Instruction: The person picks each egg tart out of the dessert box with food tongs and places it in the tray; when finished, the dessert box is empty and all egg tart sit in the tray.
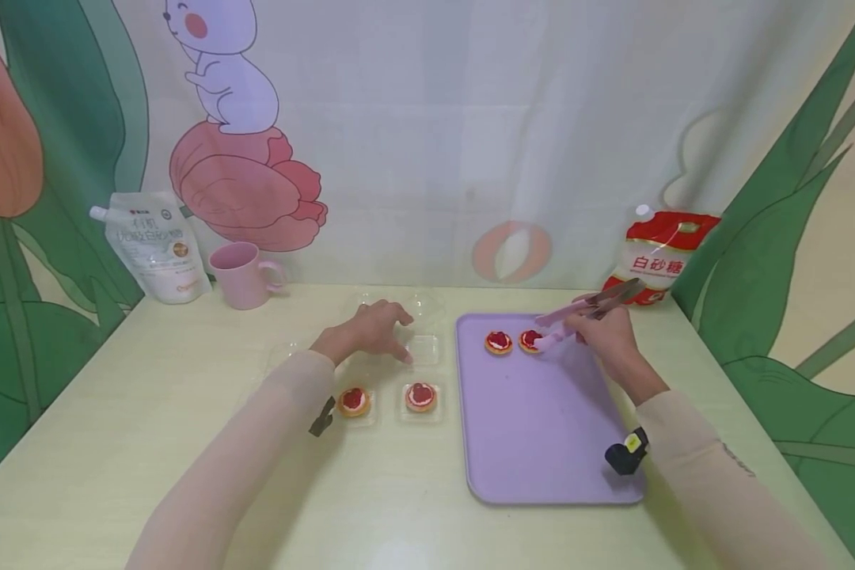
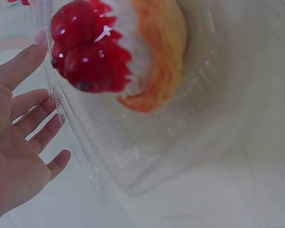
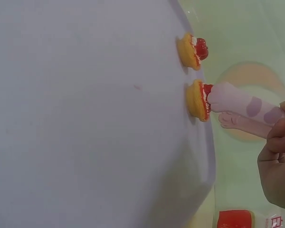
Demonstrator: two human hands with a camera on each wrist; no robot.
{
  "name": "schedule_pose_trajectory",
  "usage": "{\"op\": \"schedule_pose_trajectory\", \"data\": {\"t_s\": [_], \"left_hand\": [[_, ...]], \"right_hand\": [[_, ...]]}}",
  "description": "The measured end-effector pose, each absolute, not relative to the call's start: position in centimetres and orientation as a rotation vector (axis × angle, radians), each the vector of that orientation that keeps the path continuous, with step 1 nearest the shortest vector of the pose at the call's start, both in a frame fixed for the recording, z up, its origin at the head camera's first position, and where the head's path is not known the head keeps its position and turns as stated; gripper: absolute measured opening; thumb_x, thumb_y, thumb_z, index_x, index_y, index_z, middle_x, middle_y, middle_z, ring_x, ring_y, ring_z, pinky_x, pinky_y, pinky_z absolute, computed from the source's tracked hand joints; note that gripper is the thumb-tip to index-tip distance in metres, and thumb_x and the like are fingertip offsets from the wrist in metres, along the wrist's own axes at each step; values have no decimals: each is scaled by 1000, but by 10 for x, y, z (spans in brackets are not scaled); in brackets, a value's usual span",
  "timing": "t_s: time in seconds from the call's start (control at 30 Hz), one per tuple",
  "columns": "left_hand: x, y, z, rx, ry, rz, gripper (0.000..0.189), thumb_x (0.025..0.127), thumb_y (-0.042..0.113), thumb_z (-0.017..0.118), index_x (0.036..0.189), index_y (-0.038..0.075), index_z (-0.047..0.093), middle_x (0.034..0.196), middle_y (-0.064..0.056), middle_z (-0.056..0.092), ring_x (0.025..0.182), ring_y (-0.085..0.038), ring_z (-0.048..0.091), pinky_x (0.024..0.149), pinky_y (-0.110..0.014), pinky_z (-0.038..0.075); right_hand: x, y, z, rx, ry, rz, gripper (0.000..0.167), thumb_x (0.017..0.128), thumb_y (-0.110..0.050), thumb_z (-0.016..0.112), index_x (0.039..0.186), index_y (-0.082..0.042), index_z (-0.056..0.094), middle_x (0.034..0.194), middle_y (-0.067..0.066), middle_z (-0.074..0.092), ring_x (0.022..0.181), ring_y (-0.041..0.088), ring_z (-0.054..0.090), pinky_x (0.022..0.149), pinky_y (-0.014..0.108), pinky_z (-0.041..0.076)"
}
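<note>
My right hand (image 1: 606, 336) grips pink tongs (image 3: 247, 107) with paw-shaped tips. Those tips are right at a small red-berry tart (image 3: 196, 100) on the purple tray (image 1: 541, 419). Beside it on the tray sits another tart (image 1: 499, 343). My left hand (image 1: 374, 331) reaches over the transparent plastic boxes with its fingers spread and slightly bent. One transparent box (image 1: 423, 349) lies just right of its fingertips. Nearer the front, two more tarts, the left one (image 1: 354, 401) and the right one (image 1: 420, 397), sit in transparent boxes. The left tart fills much of the left wrist view.
At the back left stand a white pouch (image 1: 160, 249) and a pink mug (image 1: 241, 277). A red and white sugar pouch (image 1: 655, 257) stands at the back right, behind the tray. A printed curtain (image 1: 399, 158) borders the table's far edge.
</note>
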State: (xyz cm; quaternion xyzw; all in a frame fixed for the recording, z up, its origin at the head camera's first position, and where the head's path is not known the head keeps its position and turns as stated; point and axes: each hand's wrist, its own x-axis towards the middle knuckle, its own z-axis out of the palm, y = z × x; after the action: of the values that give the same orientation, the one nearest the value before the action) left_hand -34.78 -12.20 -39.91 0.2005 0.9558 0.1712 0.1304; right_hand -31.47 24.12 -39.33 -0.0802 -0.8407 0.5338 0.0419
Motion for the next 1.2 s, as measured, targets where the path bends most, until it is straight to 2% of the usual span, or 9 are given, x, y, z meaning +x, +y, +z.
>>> {"op": "schedule_pose_trajectory", "data": {"t_s": [0.2, 0.37, 0.63, 0.8, 1.07, 1.2], "left_hand": [[-350, -122, -399, 592, 2774, 461, 71, 80, 33, 84, 139, 5, 57, 141, -12, 58, 133, -31, 47, 117, -56, 27], [-352, -123, -399, 613, 2782, 411, 72, 80, 35, 84, 139, 4, 56, 140, -13, 59, 132, -33, 47, 117, -59, 25], [-354, -124, -401, 622, 2784, 409, 73, 81, 36, 83, 140, 5, 55, 139, -12, 60, 132, -32, 47, 114, -57, 30], [-350, -129, -402, 620, 2786, 421, 78, 81, 42, 82, 144, 8, 52, 145, -16, 53, 134, -35, 43, 114, -58, 31], [-339, -153, -393, 654, 2827, 573, 78, 82, 46, 79, 145, 9, 51, 148, -18, 48, 139, -38, 37, 114, -63, 25], [-326, -168, -385, 692, 2861, 657, 73, 84, 43, 78, 143, 9, 54, 147, -18, 49, 137, -38, 38, 112, -63, 27]], "right_hand": [[-312, 245, -388, -267, -2542, 1640, 43, 91, -12, 64, 132, -4, 53, 111, 11, 59, 77, 12, 56, 69, 19, 54], [-311, 244, -385, -267, -2542, 1630, 43, 91, -13, 63, 132, -4, 53, 112, 12, 59, 79, 14, 56, 68, 17, 52], [-308, 244, -382, -245, -2531, 1641, 40, 91, -12, 63, 129, -1, 54, 102, 8, 59, 73, 10, 56, 67, 19, 53], [-307, 238, -382, -248, -2518, 1662, 41, 90, -10, 62, 129, -2, 53, 102, 6, 59, 72, 9, 55, 66, 18, 53], [-306, 227, -382, -213, -2448, 1764, 36, 86, -5, 63, 121, 1, 56, 72, -11, 58, 60, 4, 52, 59, 18, 49], [-306, 220, -379, -178, -2424, 1773, 36, 86, -6, 64, 120, 3, 57, 70, -13, 59, 59, 4, 53, 59, 17, 50]]}}
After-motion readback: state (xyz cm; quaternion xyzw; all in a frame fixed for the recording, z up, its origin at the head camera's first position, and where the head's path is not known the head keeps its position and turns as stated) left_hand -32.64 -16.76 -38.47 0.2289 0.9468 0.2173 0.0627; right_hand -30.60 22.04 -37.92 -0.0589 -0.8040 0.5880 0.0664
